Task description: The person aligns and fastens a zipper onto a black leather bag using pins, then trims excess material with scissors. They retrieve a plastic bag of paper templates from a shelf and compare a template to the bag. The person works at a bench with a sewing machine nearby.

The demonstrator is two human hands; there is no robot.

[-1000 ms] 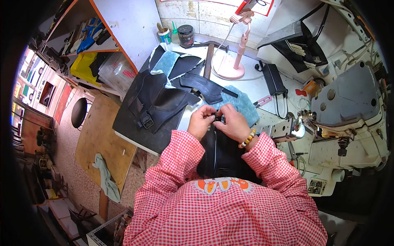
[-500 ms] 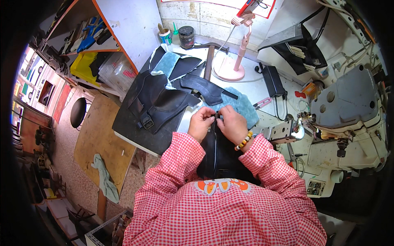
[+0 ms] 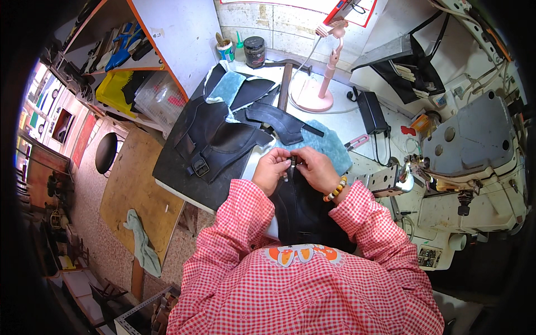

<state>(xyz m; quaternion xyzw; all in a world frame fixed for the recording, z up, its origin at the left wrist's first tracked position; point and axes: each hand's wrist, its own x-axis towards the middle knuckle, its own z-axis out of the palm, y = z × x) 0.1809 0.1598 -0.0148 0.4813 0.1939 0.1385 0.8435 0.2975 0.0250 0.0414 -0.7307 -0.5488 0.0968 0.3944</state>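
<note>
A black leather piece (image 3: 304, 209), which looks like a boot shaft, hangs from my fingers over the front edge of the bench. My left hand (image 3: 269, 172) pinches its top edge between thumb and fingers. Close beside it, my right hand (image 3: 318, 171) grips the same edge, wearing a beaded bracelet at the wrist. Between the fingertips shows a narrow dark strip with a small shiny bit, perhaps a zipper end; the fingers partly hide it. Beyond my hands lie black leather cut pieces (image 3: 223, 137), one with a buckle (image 3: 199, 166), and blue-green fleece (image 3: 329, 145).
A hammer (image 3: 286, 84) lies behind the leather pieces, near a dark jar (image 3: 254, 52). At the back stands a pink phone stand (image 3: 324, 92). Pink-handled snips (image 3: 357, 142) and a black power adapter (image 3: 372, 111) lie right of the fleece. A sewing machine (image 3: 469, 134) fills the right side.
Both hands have shifted slightly, the left to the left. The leather piece has turned, so its long shiny seam no longer shows as a straight line. The hands still grip its top edge.
</note>
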